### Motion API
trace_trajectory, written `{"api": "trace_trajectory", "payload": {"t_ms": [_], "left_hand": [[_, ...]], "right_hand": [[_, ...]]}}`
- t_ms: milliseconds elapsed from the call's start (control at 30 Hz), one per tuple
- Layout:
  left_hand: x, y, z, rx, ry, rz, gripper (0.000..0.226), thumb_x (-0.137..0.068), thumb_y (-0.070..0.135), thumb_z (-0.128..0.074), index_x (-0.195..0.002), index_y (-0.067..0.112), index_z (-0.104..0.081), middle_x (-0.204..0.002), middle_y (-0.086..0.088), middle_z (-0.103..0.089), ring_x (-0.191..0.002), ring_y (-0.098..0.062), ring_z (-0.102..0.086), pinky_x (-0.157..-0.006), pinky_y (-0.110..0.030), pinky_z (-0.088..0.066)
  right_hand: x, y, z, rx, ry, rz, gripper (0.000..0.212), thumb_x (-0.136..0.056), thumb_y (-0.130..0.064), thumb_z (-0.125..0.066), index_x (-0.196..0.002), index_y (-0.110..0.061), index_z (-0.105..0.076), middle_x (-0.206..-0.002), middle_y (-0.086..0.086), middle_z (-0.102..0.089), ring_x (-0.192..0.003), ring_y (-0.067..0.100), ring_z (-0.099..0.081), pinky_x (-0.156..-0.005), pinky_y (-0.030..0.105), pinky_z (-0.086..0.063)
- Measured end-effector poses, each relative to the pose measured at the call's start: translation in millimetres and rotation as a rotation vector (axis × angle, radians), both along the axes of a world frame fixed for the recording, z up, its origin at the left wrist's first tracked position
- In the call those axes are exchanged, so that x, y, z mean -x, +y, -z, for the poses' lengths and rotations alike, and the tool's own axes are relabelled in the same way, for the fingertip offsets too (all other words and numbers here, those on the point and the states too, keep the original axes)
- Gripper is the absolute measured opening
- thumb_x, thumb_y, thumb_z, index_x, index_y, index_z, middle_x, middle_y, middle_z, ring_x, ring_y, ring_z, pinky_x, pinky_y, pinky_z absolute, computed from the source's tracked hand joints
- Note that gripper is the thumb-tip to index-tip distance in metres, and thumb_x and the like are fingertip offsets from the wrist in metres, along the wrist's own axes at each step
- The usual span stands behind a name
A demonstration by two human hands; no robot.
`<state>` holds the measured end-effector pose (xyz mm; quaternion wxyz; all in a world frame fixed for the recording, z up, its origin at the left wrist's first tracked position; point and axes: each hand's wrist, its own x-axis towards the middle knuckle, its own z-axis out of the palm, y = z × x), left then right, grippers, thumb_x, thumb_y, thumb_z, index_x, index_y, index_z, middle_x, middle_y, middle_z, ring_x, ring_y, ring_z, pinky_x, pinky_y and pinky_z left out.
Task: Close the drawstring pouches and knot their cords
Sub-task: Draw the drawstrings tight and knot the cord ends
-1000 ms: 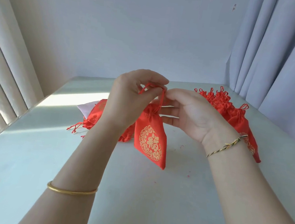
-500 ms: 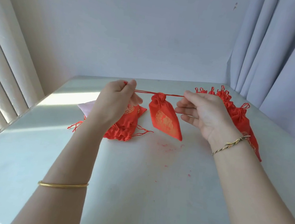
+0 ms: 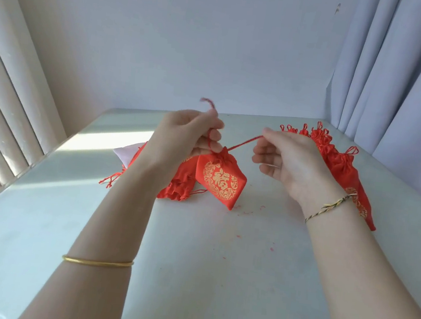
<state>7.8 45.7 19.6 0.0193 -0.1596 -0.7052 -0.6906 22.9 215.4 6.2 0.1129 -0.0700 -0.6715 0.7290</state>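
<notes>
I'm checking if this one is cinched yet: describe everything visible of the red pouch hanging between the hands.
The pouch is red satin-like fabric with a round gold emblem. Its neck is gathered into a ruffle. It hangs tilted from its cord: one strand runs up through the left hand, the other stretches to the pinching right hand. Its lower corner nears the table; contact is unclear.

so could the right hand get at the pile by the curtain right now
Likely yes: the pile lies just behind the right hand with nothing between, but that hand pinches the cord and would have to let go first.
</notes>
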Motion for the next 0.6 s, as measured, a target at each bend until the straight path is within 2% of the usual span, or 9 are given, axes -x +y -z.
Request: {"api": "trace_trajectory", "payload": {"t_ms": [100,200,300,400,467,533,600], "left_hand": [[-6,1,-2,0.251,0.043,0.024,0.008,-0.088,0.014,-0.062,-0.088,0.011,-0.069,-0.074,-0.001,-0.064,-0.062,-0.007,-0.062,-0.073,-0.024,-0.055],[-12,8,-4,0.366,0.099,0.058,0.003,-0.084,0.013,-0.067,-0.083,0.012,-0.069,-0.077,-0.005,-0.068,-0.066,-0.011,-0.064,-0.069,-0.020,-0.054],[-14,10,-5,0.344,0.115,0.043,0.010,-0.085,0.013,-0.067,-0.075,0.010,-0.068,-0.067,-0.001,-0.065,-0.058,-0.008,-0.061,-0.064,-0.018,-0.054],[-10,8,-4,0.288,0.100,0.004,0.018,-0.087,0.014,-0.063,-0.071,0.010,-0.068,-0.061,0.003,-0.065,-0.052,-0.006,-0.058,-0.058,-0.016,-0.052],[-8,7,-3,0.234,0.063,0.018,0.018,-0.090,0.011,-0.058,-0.078,0.003,-0.069,-0.061,0.002,-0.064,-0.054,-0.008,-0.060,-0.061,-0.018,-0.054],[-6,5,-2,0.195,0.038,0.029,0.019,-0.092,0.010,-0.054,-0.089,-0.004,-0.068,-0.064,-0.001,-0.064,-0.055,-0.010,-0.061,-0.063,-0.020,-0.055],[-4,4,-1,0.181,0.032,0.015,0.019,-0.093,0.010,-0.053,-0.088,0.000,-0.068,-0.063,-0.001,-0.064,-0.055,-0.011,-0.061,-0.063,-0.021,-0.055]], "right_hand": [[-6,-8,-13,-0.028,0.103,-0.077,0.026,-0.090,-0.023,-0.057,-0.066,-0.014,-0.061,-0.063,-0.002,-0.061,-0.049,0.009,-0.056,-0.047,0.018,-0.040],[-11,-20,-20,-0.042,0.200,-0.135,0.023,-0.089,-0.020,-0.059,-0.067,-0.012,-0.062,-0.066,-0.001,-0.061,-0.046,0.008,-0.051,-0.045,0.019,-0.037],[-12,-24,-21,-0.041,0.241,-0.127,0.027,-0.092,-0.024,-0.055,-0.070,-0.011,-0.062,-0.073,0.003,-0.063,-0.041,0.009,-0.048,-0.041,0.020,-0.034],[-12,-20,-22,0.034,0.109,-0.177,0.035,-0.098,-0.033,-0.039,-0.090,-0.005,-0.059,-0.082,0.014,-0.066,-0.039,0.015,-0.050,-0.038,0.021,-0.032],[-12,-21,-22,0.027,0.036,-0.235,0.024,-0.096,-0.020,-0.035,-0.100,-0.005,-0.053,-0.085,0.017,-0.065,-0.044,0.019,-0.057,-0.038,0.021,-0.035],[-11,-24,-18,-0.090,0.041,-0.236,0.016,-0.091,-0.006,-0.037,-0.097,-0.009,-0.051,-0.086,0.015,-0.063,-0.051,0.018,-0.060,-0.040,0.022,-0.037],[-9,-28,-14,-0.161,0.066,-0.232,0.017,-0.087,0.001,-0.042,-0.092,-0.011,-0.053,-0.083,0.011,-0.062,-0.053,0.015,-0.061,-0.042,0.022,-0.039]]}}
